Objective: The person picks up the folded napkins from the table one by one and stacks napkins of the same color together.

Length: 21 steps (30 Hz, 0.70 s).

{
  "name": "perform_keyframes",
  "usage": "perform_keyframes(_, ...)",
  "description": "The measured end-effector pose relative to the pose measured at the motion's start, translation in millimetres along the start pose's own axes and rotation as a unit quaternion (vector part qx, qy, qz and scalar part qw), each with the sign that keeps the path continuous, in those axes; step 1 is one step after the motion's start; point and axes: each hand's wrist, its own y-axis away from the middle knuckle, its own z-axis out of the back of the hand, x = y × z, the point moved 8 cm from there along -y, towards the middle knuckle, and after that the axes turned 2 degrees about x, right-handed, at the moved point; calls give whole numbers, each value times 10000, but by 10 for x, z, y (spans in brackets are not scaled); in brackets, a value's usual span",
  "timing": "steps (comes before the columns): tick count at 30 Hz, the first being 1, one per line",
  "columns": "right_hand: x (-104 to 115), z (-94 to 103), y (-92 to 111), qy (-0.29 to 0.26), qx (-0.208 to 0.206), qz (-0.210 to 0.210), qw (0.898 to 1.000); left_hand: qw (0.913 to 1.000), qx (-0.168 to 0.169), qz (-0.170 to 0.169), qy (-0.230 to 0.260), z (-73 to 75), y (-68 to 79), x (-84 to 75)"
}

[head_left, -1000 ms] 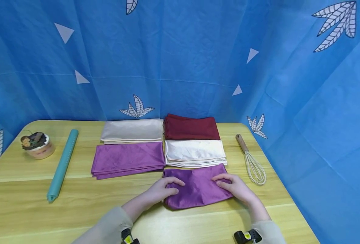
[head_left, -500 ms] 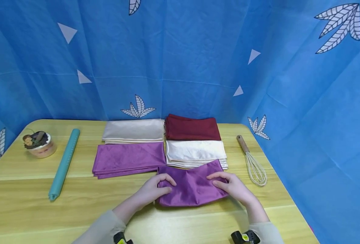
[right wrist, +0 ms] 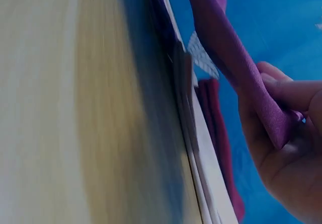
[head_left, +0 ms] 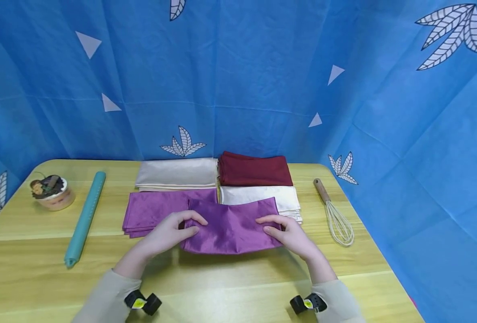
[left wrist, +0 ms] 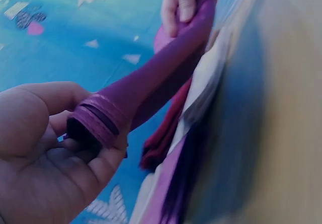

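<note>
Between my two hands hangs a folded purple satin cloth [head_left: 230, 229], lifted off the table. My left hand [head_left: 167, 231] pinches its left end; the left wrist view shows the stacked folds [left wrist: 100, 116] between thumb and fingers. At the right end, my right hand [head_left: 288, 235] grips the cloth, thumb on the near side, as the right wrist view also shows. Behind it lies a second folded purple cloth [head_left: 153, 208], partly covered by the held one. A folded white cloth [head_left: 258, 195] is partly hidden too.
A grey folded cloth [head_left: 177, 172] and a dark red one [head_left: 256, 170] lie at the back. To the left are a teal roll [head_left: 85, 217] and a small decorated cup [head_left: 54, 195]. A whisk [head_left: 335, 215] rests on the right. Blue curtain [head_left: 238, 80] hangs behind the table.
Both hands have raised the purple cloth from the table and carried it left and away from me. It now overlaps the other purple cloth and the white one in the head view.
</note>
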Motion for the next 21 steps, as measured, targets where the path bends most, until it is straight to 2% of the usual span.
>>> perform_keyframes(6, 142, -257, -362, 48, 11, 437, 9990, 9992, -273, 168, -241, 379, 84, 165)
perform_keyframes(14, 295, -637, -852, 196, 149, 609, 9978, 9925, -883, 514, -676, 892, 281, 384)
perform_keyframes(19, 374, -838, -1102, 527, 234, 631, 9963, 9852, -1240, 851, -817, 1123, 387, 554)
perform_keyframes(21, 383, -908, -1181, 689, 282, 590, 9955, 9829, -1362, 1005, -726, 1181, 427, 639)
